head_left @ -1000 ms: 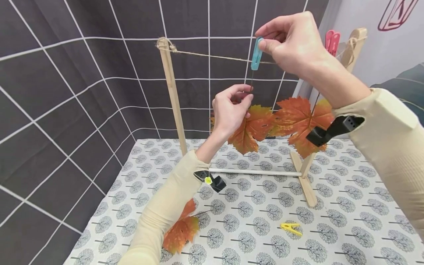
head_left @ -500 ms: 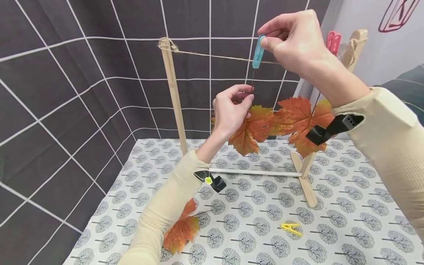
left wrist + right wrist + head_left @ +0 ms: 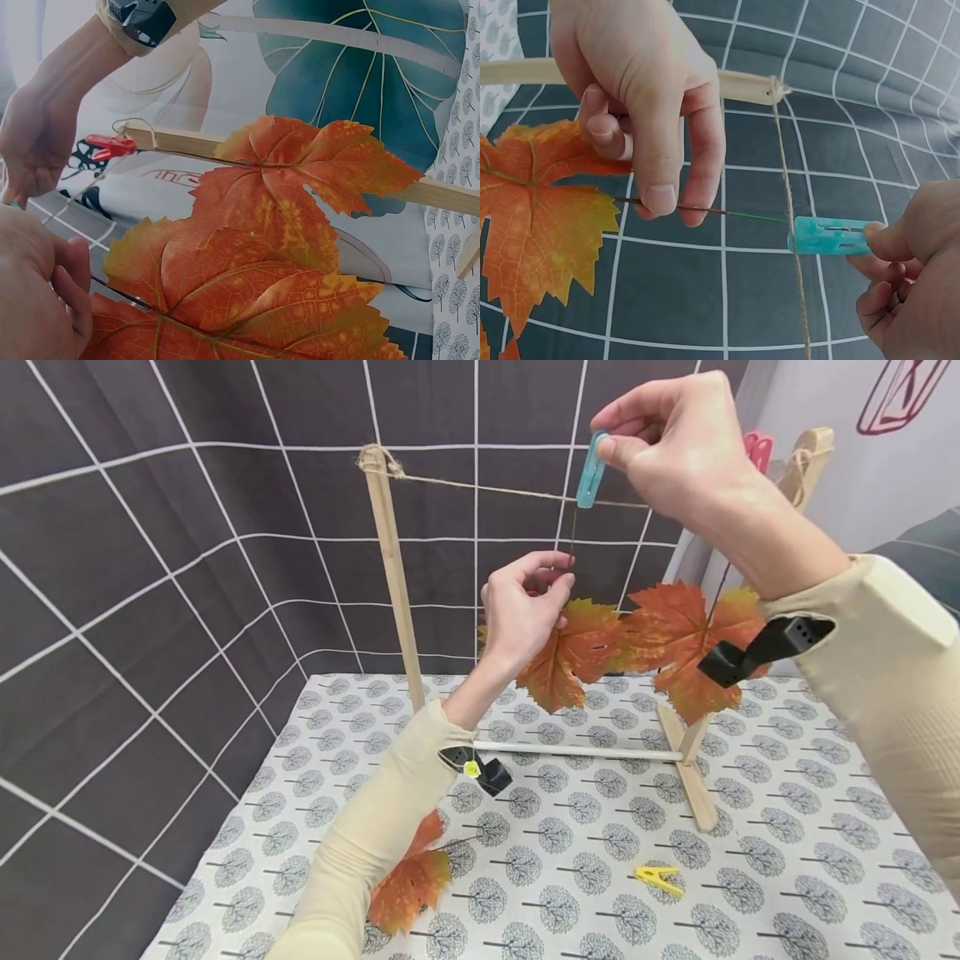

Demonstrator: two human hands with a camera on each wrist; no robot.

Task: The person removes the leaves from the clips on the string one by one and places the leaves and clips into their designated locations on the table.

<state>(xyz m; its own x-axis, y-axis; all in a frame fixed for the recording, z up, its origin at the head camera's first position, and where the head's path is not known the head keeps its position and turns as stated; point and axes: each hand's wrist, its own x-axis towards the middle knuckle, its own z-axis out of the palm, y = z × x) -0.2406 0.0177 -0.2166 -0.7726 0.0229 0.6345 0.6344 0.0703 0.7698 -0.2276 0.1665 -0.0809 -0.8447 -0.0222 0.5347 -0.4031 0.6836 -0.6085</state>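
My left hand (image 3: pixel 523 610) pinches the thin stem (image 3: pixel 712 211) of an orange artificial maple leaf (image 3: pixel 564 664), which hangs below the fingers. Above it, my right hand (image 3: pixel 690 452) holds a light blue clothespin (image 3: pixel 591 472) between thumb and fingers. The clothespin's lower end lies at the twine (image 3: pixel 487 488), and the stem's green tip reaches up to it in the right wrist view. Whether the clothespin grips the stem cannot be made out. A second maple leaf (image 3: pixel 678 639) hangs to the right, near a red clothespin (image 3: pixel 112 146) on the twine.
The twine runs between a left wooden post (image 3: pixel 390 560) and a right wooden post (image 3: pixel 806 468). A white rod (image 3: pixel 577 750) joins the stand low down. On the tree-print cloth lie a yellow clothespin (image 3: pixel 660 878) and another leaf (image 3: pixel 411 885), partly behind my left sleeve.
My right hand has shifted slightly up and to the right, and the blue clothespin with it, so more stem shows below the clothespin. The left hand stays in place.
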